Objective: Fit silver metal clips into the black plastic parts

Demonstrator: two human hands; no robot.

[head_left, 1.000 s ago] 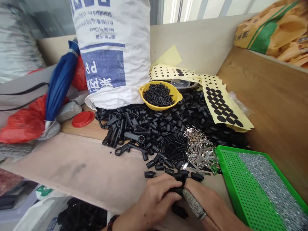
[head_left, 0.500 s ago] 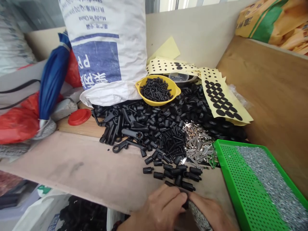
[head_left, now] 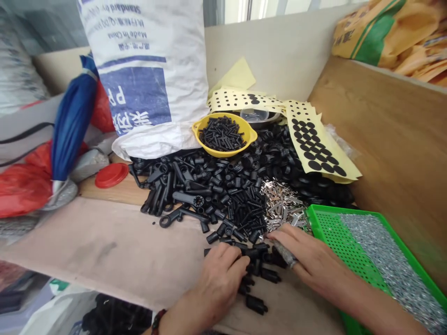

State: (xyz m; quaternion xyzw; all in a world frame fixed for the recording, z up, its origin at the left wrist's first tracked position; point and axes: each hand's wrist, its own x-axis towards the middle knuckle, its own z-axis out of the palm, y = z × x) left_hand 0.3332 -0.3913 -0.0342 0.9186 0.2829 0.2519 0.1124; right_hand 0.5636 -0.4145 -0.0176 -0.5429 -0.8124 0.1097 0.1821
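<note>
My left hand (head_left: 223,272) is curled, fingertips down among loose black plastic cylinders (head_left: 270,275) with narrow stub ends; what it grips, if anything, is hidden. One black cylinder (head_left: 256,304) lies apart, closer to the front edge. My right hand (head_left: 300,249) is closed round a slim tool with a grey speckled handle (head_left: 284,253), whose working end is not visible. Its fingertips reach to the near edge of a heap of small shiny metal clips (head_left: 282,202). Whether a clip is pinched there I cannot make out.
Behind my hands spread black ribbed plugs (head_left: 246,204) and black lever arms (head_left: 188,199). A yellow bowl (head_left: 251,135) holds more plugs. A green perforated tray (head_left: 324,232) with small metal bits stands right, under my forearm. Behind are a white sack (head_left: 185,93) and yellow sticker sheets (head_left: 300,163).
My hands were together near the front edge and have separated. The right one has moved up to the clips, the left up among the cylinders. A lone cylinder now shows near the front.
</note>
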